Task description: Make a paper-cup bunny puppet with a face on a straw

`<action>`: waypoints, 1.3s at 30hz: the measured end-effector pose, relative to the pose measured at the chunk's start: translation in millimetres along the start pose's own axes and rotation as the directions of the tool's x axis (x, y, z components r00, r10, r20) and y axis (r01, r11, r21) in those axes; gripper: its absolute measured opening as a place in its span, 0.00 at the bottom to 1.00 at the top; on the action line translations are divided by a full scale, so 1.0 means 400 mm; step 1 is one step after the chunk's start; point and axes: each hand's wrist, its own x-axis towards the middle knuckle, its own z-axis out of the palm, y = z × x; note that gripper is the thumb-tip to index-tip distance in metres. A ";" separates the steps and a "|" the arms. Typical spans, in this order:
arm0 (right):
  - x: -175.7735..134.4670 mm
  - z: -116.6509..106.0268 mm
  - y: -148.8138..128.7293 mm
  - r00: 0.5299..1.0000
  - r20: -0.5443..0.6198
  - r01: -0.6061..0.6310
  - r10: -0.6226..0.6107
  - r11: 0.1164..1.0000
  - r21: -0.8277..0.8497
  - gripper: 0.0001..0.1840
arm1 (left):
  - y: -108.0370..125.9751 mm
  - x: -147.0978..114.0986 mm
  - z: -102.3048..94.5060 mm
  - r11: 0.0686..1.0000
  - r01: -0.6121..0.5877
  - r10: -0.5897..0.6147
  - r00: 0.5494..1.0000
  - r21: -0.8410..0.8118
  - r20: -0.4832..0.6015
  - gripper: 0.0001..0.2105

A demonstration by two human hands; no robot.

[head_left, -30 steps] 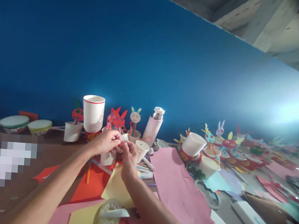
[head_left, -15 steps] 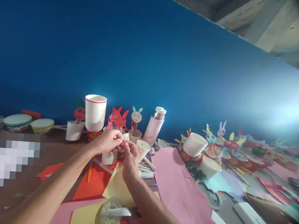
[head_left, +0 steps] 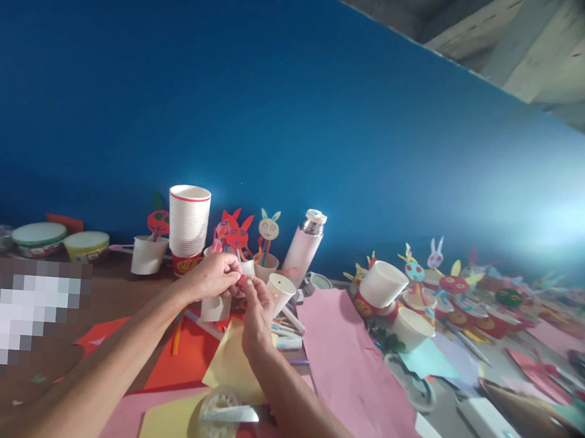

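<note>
Fingertips of both hands meet over the table around a small red piece (head_left: 241, 279), perhaps paper; its shape is mostly hidden. My left hand (head_left: 214, 277) pinches it from the left and my right hand (head_left: 259, 310) from the right. Just below and behind the fingers stands a white paper cup (head_left: 215, 309), partly covered by them. To the right of my right hand, another paper cup (head_left: 281, 288) leans, with a small dark hole in its base. Red rabbit-head figures (head_left: 238, 235) rise behind my hands, and a white rabbit figure (head_left: 268, 229) is beside them.
A tall cup stack (head_left: 188, 222) and a pink thermos (head_left: 303, 250) stand along the blue wall. Pink paper (head_left: 347, 369) lies on the right, red paper (head_left: 183, 351) under my arms. A tape roll (head_left: 219, 414) lies in front. More cups and paper figures (head_left: 458, 284) crowd the far right.
The view has shifted very slightly, so everything sits a little further right. Both hands keep their pinch on the red piece, with only tiny finger movement.
</note>
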 end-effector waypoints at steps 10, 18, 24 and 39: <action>0.000 -0.005 0.003 1.000 0.009 0.013 -0.013 1.000 -0.020 0.14 | -0.011 0.004 0.000 0.999 -0.005 0.006 1.000 0.054 -0.016 0.02; 0.008 -0.011 0.010 1.000 -0.003 0.024 -0.024 0.999 -0.035 0.15 | -0.009 0.006 0.007 0.998 -0.032 0.032 0.999 0.051 -0.001 0.01; 0.013 -0.014 0.014 0.999 -0.042 0.030 -0.032 0.998 -0.049 0.14 | 0.001 0.000 0.004 1.000 -0.015 0.015 0.999 -0.005 0.050 0.07; 0.015 -0.011 0.015 0.999 -0.033 0.018 -0.018 1.000 -0.010 0.12 | -0.002 0.001 0.006 1.000 -0.022 0.022 1.000 -0.002 0.022 0.02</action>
